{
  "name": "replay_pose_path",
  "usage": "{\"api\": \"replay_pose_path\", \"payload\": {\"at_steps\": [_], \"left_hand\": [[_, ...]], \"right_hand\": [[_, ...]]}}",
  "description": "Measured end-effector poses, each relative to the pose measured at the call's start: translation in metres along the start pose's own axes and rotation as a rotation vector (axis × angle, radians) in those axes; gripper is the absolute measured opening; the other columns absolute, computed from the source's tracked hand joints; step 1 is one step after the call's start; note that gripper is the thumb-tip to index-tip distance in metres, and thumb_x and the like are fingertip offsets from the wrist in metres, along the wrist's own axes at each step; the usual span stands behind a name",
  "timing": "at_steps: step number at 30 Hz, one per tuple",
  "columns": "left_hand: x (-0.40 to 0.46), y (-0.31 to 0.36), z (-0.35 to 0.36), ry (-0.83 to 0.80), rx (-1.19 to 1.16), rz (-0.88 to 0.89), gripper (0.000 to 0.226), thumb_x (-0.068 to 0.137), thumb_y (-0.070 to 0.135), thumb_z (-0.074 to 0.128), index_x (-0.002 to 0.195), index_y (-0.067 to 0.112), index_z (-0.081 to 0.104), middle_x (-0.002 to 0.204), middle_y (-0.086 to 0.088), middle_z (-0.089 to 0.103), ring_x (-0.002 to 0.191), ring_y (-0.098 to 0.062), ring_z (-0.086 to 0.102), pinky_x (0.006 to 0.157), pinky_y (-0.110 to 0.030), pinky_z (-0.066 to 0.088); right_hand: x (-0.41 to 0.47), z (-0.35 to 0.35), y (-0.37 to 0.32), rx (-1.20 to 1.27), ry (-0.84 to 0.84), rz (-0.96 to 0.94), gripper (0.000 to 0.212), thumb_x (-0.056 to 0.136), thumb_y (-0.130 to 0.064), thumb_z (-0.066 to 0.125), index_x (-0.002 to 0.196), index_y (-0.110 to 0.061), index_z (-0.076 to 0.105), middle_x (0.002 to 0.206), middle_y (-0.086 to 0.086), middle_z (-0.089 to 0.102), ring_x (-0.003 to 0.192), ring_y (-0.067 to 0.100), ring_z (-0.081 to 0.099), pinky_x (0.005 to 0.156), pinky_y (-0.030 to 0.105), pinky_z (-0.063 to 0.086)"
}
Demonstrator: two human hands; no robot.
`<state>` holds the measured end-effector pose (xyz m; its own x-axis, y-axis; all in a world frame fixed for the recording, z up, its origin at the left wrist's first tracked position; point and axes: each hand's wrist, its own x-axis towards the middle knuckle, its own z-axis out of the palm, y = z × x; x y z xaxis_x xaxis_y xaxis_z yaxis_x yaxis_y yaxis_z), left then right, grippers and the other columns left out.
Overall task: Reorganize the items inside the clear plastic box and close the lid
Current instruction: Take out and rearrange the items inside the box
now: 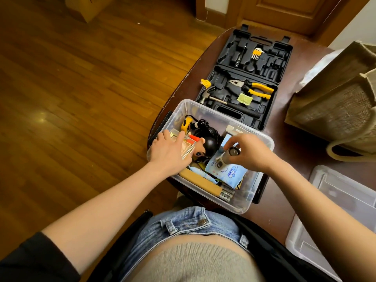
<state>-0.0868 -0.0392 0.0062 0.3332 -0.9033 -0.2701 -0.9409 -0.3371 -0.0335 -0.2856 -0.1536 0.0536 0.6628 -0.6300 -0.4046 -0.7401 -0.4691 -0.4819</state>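
The clear plastic box [238,208] stands open on the dark table in front of me, full of mixed items. My left hand [169,152] rests flat on a small clear case [188,148] at the box's left side, fingers straight. My right hand [251,152] pinches a small grey cylindrical tool [226,156] over a light blue packet [227,173]. A black-haired doll head [207,146], a coiled black cable [205,127], a cardboard tube [200,183] and several batteries [226,194] also lie inside. The clear lid [335,210] lies at the lower right.
An open black tool case [247,78] with yellow pliers [256,88], a hammer [209,95] and hex keys [256,52] lies behind the box. A woven bag [341,98] stands at the right. Wooden floor spreads to the left.
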Motion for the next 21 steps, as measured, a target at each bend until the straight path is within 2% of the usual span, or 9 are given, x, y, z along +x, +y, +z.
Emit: {"api": "replay_pose_path", "payload": {"at_steps": [5, 7, 10, 12, 14, 16, 17, 18, 21], "left_hand": [[0.006, -0.007, -0.003, -0.064, -0.003, 0.03, 0.077, 0.082, 0.074, 0.034, 0.144, 0.031, 0.019, 0.129, -0.02, 0.04, 0.113, -0.035, 0.045, 0.082, -0.039, 0.045], [0.011, -0.006, -0.008, -0.147, -0.029, 0.028, 0.077, 0.079, 0.074, 0.04, 0.142, 0.035, 0.02, 0.131, -0.019, 0.038, 0.114, -0.037, 0.045, 0.082, -0.041, 0.046], [0.015, -0.005, -0.014, -0.204, -0.053, 0.013, 0.076, 0.076, 0.074, 0.048, 0.137, 0.036, 0.024, 0.131, -0.019, 0.037, 0.112, -0.038, 0.047, 0.082, -0.042, 0.047], [0.014, -0.004, -0.016, -0.202, -0.055, 0.012, 0.075, 0.075, 0.073, 0.05, 0.135, 0.035, 0.026, 0.128, -0.018, 0.038, 0.109, -0.037, 0.049, 0.081, -0.042, 0.05], [0.013, -0.005, -0.017, -0.185, -0.052, 0.021, 0.075, 0.074, 0.072, 0.052, 0.134, 0.034, 0.026, 0.126, -0.017, 0.04, 0.106, -0.036, 0.051, 0.077, -0.039, 0.05], [0.011, -0.007, -0.018, -0.158, -0.047, 0.028, 0.076, 0.072, 0.072, 0.053, 0.133, 0.035, 0.027, 0.126, -0.016, 0.041, 0.104, -0.034, 0.053, 0.072, -0.035, 0.047], [0.01, -0.008, -0.018, -0.146, -0.046, 0.031, 0.077, 0.071, 0.071, 0.055, 0.133, 0.035, 0.027, 0.126, -0.016, 0.042, 0.103, -0.033, 0.053, 0.069, -0.033, 0.045], [0.008, -0.009, -0.017, -0.136, -0.048, 0.032, 0.078, 0.07, 0.07, 0.056, 0.133, 0.035, 0.027, 0.126, -0.015, 0.042, 0.103, -0.033, 0.053, 0.068, -0.032, 0.043], [0.004, -0.011, -0.016, -0.121, -0.053, 0.031, 0.08, 0.069, 0.07, 0.058, 0.133, 0.035, 0.025, 0.126, -0.015, 0.041, 0.103, -0.031, 0.053, 0.067, -0.031, 0.042]], "right_hand": [[-0.005, -0.003, 0.005, -0.168, -0.073, -0.021, 0.024, 0.082, -0.02, 0.063, 0.105, -0.018, 0.067, 0.104, 0.003, 0.062, 0.092, 0.023, 0.059, 0.075, 0.031, 0.048], [0.001, -0.004, 0.001, -0.266, -0.138, 0.011, 0.024, 0.081, -0.019, 0.061, 0.103, -0.015, 0.068, 0.101, 0.006, 0.066, 0.091, 0.026, 0.061, 0.069, 0.032, 0.05], [0.014, 0.003, -0.01, -0.434, -0.134, 0.062, 0.009, 0.075, -0.014, 0.06, 0.077, -0.006, 0.064, 0.075, 0.015, 0.062, 0.079, 0.039, 0.058, 0.049, 0.023, 0.027], [0.023, 0.009, -0.022, -0.544, -0.113, 0.074, 0.025, 0.076, -0.011, 0.057, 0.057, -0.011, 0.041, 0.056, 0.006, 0.039, 0.059, 0.03, 0.042, 0.049, 0.023, 0.019], [0.033, 0.016, -0.031, -0.578, -0.132, 0.083, 0.032, 0.08, -0.01, 0.055, 0.057, -0.014, 0.033, 0.057, 0.001, 0.034, 0.05, 0.019, 0.034, 0.047, 0.023, 0.022], [0.045, 0.025, -0.033, -0.533, -0.145, 0.107, 0.024, 0.082, -0.011, 0.056, 0.064, -0.014, 0.04, 0.06, 0.0, 0.039, 0.051, 0.016, 0.038, 0.043, 0.022, 0.024], [0.049, 0.028, -0.034, -0.513, -0.139, 0.115, 0.014, 0.082, -0.014, 0.059, 0.075, -0.012, 0.047, 0.065, 0.001, 0.044, 0.056, 0.018, 0.045, 0.044, 0.022, 0.027], [0.053, 0.031, -0.034, -0.483, -0.116, 0.108, 0.019, 0.081, -0.019, 0.063, 0.093, -0.011, 0.05, 0.076, 0.002, 0.051, 0.068, 0.021, 0.053, 0.047, 0.024, 0.032], [0.064, 0.044, -0.033, -0.471, -0.075, 0.041, 0.075, 0.072, -0.04, 0.075, 0.131, -0.013, 0.037, 0.117, 0.009, 0.051, 0.107, 0.03, 0.054, 0.075, 0.035, 0.044]]}}
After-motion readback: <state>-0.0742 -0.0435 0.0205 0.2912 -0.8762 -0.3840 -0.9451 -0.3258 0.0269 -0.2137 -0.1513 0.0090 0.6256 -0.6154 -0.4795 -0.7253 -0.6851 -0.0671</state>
